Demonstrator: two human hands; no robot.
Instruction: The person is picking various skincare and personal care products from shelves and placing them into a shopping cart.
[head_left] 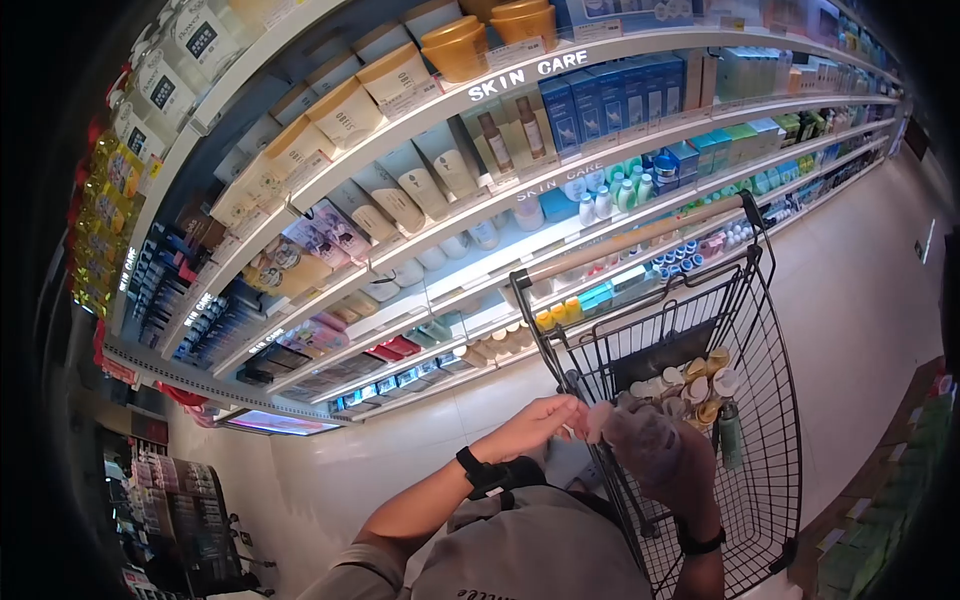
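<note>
My right hand (685,465) is closed around a see-through, pinkish bottle (640,435) over the near side of the cart. The bottle lies tilted, its narrower pink end towards my left hand (548,418). The left fingers are drawn together at that end; exactly how they grip it is blurred. A black shopping cart (792,440) stands in front of me. Inside it lie several bottles with gold and white caps (708,385) and a dark green bottle (729,435). Black bands circle both wrists.
Lit skin care shelves (530,75) run along the far side, packed with boxes, tubes and bottles. The cart handle (640,238) faces them. Another display rack (175,490) stands at lower left, and green goods (890,510) line the right edge. Pale floor (850,290) lies beyond the cart.
</note>
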